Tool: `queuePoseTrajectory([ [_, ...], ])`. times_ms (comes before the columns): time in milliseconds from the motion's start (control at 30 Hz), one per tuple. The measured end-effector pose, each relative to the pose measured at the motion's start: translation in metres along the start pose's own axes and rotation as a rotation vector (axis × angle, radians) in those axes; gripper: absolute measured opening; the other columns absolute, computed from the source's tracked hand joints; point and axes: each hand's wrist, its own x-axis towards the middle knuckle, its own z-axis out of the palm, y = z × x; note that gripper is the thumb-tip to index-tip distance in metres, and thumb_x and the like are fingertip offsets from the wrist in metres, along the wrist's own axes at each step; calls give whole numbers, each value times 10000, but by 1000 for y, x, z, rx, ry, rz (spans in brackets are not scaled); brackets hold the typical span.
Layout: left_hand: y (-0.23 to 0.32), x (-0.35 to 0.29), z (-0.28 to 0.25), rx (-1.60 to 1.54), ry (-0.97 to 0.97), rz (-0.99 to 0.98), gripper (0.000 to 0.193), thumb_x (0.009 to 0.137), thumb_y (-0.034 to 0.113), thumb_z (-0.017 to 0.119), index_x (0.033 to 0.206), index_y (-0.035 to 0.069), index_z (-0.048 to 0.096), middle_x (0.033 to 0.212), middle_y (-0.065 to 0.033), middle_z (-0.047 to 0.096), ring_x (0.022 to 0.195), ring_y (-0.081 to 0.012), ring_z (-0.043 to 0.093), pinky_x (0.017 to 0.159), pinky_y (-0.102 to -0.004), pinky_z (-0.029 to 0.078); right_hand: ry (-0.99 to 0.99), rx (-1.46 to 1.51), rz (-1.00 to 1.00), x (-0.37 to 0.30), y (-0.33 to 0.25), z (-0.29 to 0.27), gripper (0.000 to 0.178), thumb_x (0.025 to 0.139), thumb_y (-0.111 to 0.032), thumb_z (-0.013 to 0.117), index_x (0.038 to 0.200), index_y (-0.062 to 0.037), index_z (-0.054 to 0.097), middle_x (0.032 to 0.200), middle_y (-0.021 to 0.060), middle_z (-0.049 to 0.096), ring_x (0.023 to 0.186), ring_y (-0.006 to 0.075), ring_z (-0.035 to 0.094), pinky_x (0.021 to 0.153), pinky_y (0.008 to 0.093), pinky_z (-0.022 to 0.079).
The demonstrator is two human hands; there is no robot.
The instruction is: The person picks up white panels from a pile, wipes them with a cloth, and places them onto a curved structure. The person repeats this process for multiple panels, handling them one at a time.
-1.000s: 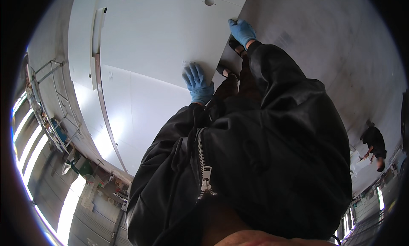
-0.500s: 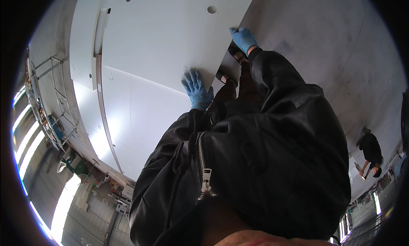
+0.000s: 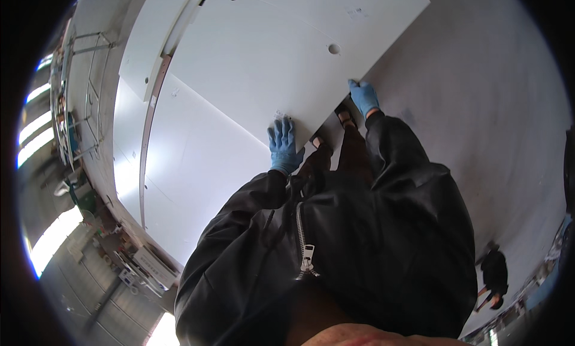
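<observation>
Both hands, inside blue gloves, touch the white panel.

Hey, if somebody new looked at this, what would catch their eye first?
Likely the big white panel across the upper middle. Next, the blue-gloved left hand flat by the panel's closest corner, and the blue-gloved right hand holding its right edge. Below, a black jacket with a silver zipper fills the lower middle.

No text can be read; the small printed marks on the white panel are too blurred
</observation>
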Motion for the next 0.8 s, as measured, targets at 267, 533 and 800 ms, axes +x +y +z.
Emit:
queuePoseTrajectory([
  [267,-1,1,-4,65,15,-40,927,724,349,708,1518,83,312,1608,-132,247,1484,-380,206,1151,-668,119,-173,91,68,31,24,3,551,897,-451,597,962,88,690,945,312,680,957,435,670,803,446,526],
  [533,-1,-2,0,97,36,-96,903,744,413,706,1501,81,343,1609,-126,240,1474,-378,226,1144,-681,146,-532,184,330,51,6,-16,496,974,-433,561,1158,25,605,1076,171,691,948,317,691,804,468,554],
  [800,4,-11,-19,175,-10,-154,934,724,408,722,1521,129,323,1610,-84,250,1490,-332,206,1196,-590,141,-702,123,496,41,-26,-45,636,968,-478,561,1362,10,454,1265,243,607,1062,422,649,888,550,527],
])
